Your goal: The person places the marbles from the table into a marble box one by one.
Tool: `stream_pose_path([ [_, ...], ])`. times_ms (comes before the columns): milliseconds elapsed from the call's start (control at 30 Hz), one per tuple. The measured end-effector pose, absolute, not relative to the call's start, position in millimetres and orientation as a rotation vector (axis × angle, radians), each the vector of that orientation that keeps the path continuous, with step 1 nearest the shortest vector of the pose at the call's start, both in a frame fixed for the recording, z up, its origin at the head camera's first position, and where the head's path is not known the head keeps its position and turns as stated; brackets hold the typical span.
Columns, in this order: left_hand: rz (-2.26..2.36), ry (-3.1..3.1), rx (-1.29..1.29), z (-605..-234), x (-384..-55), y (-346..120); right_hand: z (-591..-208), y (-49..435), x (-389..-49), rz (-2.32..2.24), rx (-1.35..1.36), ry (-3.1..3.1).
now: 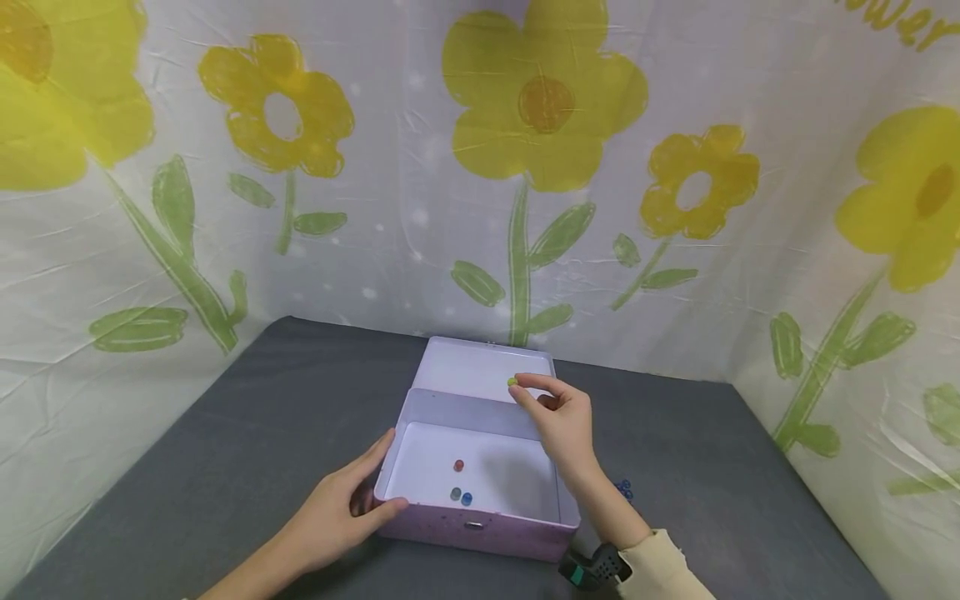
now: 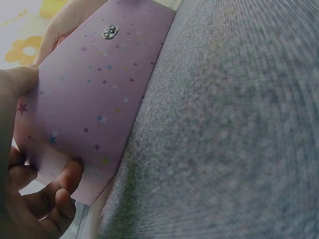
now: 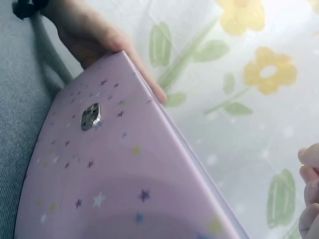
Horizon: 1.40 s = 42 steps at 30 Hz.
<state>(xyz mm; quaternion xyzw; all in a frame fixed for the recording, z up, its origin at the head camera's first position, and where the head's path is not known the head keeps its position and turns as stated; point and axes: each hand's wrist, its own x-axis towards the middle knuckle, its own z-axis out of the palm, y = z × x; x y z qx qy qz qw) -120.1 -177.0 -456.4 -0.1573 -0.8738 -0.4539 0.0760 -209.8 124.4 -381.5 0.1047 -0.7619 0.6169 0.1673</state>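
One yellow-green bead (image 1: 512, 382) — pinched between the right hand's (image 1: 561, 417) thumb and forefinger, above one open pink box (image 1: 476, 532). Inside, three beads: one red (image 1: 459, 466), one grey (image 1: 456, 493), one blue (image 1: 467, 499). The left hand (image 1: 337, 508) grips the box's left side. Several blue beads (image 1: 625, 488) lie right — too small to count.

Your right arm (image 1: 613, 510): cream sleeve (image 1: 666, 572), wrinkled, ending short of the wrist. Beside its cuff (image 1: 637, 548) you wear a black wrist unit (image 1: 597, 568), teal patch (image 1: 577, 575). Left forearm (image 1: 281, 554): dark piece (image 3: 25, 9), cropped in right wrist view.
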Motion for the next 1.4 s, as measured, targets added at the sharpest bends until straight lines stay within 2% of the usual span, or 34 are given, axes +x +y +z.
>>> stream_pose_path([
  [667,-1.387,-2.614,-0.478,-450.8,-119.5,-175.1,-387.9,101.0,-218.5,1.706,0.443,-2.326],
  [1100,-1.361,-2.661,-0.449,-453.3,-120.8,-177.6,-402.7,87.3,-213.1,1.410,0.728,-2.612],
  [1400,-1.358,-2.664,-0.439,-454.4,-120.6,-176.9,-411.8,83.1,-212.0,1.255,0.802,-2.743],
])
